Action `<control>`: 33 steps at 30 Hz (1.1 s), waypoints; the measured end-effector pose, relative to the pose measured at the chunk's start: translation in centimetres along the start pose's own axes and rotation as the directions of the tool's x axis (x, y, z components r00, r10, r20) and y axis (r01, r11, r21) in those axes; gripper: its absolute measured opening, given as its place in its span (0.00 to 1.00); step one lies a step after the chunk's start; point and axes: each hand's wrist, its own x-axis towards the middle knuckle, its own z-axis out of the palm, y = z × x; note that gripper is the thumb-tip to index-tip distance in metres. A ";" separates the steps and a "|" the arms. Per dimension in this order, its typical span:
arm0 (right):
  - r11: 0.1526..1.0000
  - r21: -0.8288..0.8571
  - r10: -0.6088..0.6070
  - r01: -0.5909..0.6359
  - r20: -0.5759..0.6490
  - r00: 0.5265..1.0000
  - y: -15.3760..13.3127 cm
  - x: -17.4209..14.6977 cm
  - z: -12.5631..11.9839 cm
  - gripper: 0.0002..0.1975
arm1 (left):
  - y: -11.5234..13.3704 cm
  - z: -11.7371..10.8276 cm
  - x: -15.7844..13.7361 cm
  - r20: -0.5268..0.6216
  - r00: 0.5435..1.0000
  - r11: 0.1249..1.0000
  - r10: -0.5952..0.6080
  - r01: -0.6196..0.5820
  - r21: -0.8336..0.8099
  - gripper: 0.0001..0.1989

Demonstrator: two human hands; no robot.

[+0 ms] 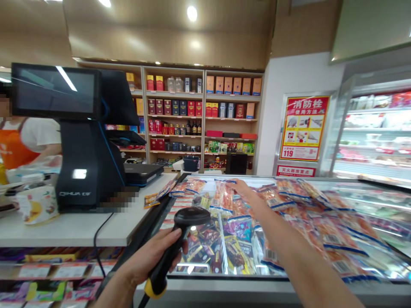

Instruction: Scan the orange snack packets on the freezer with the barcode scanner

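Observation:
A black and yellow barcode scanner (173, 246) is gripped in my left hand (160, 252), its head tilted over the near left of the glass-topped freezer. My right arm stretches far across the freezer. At its end my right hand (241, 187) pinches the top edge of a clear, blue-edged packet of reddish-orange food (223, 197). Part of those fingers is small and hard to see. Many similar packets (334, 231) lie heaped on the glass to the right of my arm. A few more packets (189, 187) lie at the far left end.
At left a white counter (105, 231) bears a black checkout terminal (93, 167) with screens. A person in an orange apron (16, 147) stands behind it. Frozen goods (205, 248) show through the glass. Shelves of boxes (176, 107) line the back; a lit refrigerated case (375, 132) stands right.

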 end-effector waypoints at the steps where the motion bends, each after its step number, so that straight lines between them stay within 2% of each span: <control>1: 1.000 0.026 -0.002 0.002 -0.013 1.000 0.1 -0.1 -0.2 0.12 | 0.0 0.1 0.2 0.018 1.000 1.000 0.000 0.000 0.005 0.14; 5: 0.990 0.139 0.016 -0.012 -0.030 0.999 0.6 0.2 -0.6 0.15 | 0.3 0.5 0.5 0.029 1.000 1.000 0.002 -0.003 0.011 0.14; 9: 0.983 0.185 0.013 -0.003 -0.053 0.999 1.0 1.1 -1.1 0.17 | 0.5 0.8 0.8 0.023 1.000 1.000 0.019 -0.019 0.002 0.13; 18: 0.987 0.158 -0.004 0.028 -0.149 0.989 0.8 2.6 -2.4 0.19 | 0.5 0.8 2.4 0.010 0.999 0.999 0.047 -0.047 -0.019 0.14; 24: 0.991 0.127 -0.016 0.037 -0.162 0.987 0.2 2.8 -2.6 0.18 | 0.6 0.7 2.9 0.037 0.997 0.997 0.071 -0.070 -0.026 0.13; 28: 1.000 0.003 -0.025 0.027 -0.272 0.962 0.2 3.8 -3.5 0.19 | 0.8 0.5 3.1 -0.030 0.998 0.998 0.056 -0.057 -0.039 0.14; 31: 0.983 -0.181 -0.076 0.001 -0.404 0.911 0.9 5.2 -4.4 0.20 | 1.0 0.1 3.6 -0.134 0.991 0.997 0.024 -0.033 -0.065 0.15; 33: 0.950 -0.311 -0.121 -0.027 -0.445 0.888 1.6 6.1 -4.9 0.20 | 1.0 -0.4 4.1 -0.223 0.974 0.997 0.030 -0.046 -0.064 0.15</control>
